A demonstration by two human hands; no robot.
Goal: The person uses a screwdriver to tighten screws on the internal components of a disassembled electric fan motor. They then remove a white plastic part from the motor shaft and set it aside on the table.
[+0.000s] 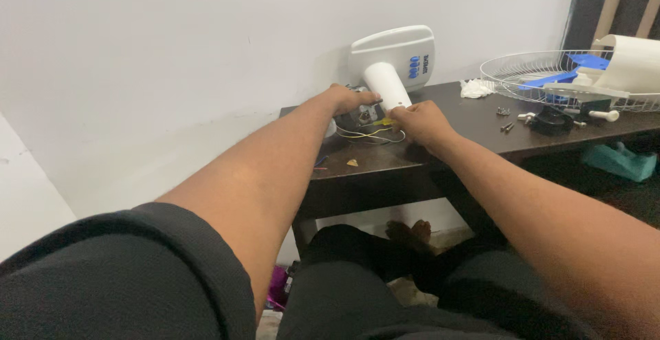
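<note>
Working on the white fan base (393,65), which lay tipped on its side at the back of the dark desk (385,165), up against the wall. Left hand (349,99) was curled round the motor end just left of the base's neck, fingers closed on some metal part there, though I couldn't tell exactly which bit. Right hand (421,123) sat just below the neck, fingers pinched narrow on the thin wires (368,134) trailing out underneath, yellow and white ones looping over the desk.

Off to the right of the base were a crumpled white cloth (476,88), a few loose screws (507,126), a black cap-like part (550,120) and the wire fan guard (550,75) with the blue blade (567,68) lying in it.

What worried me: those wires looked thin, so a tug from the pinching hand could pull one off its joint. The base was only propped too, so it could roll and knock the screws off the edge
</note>
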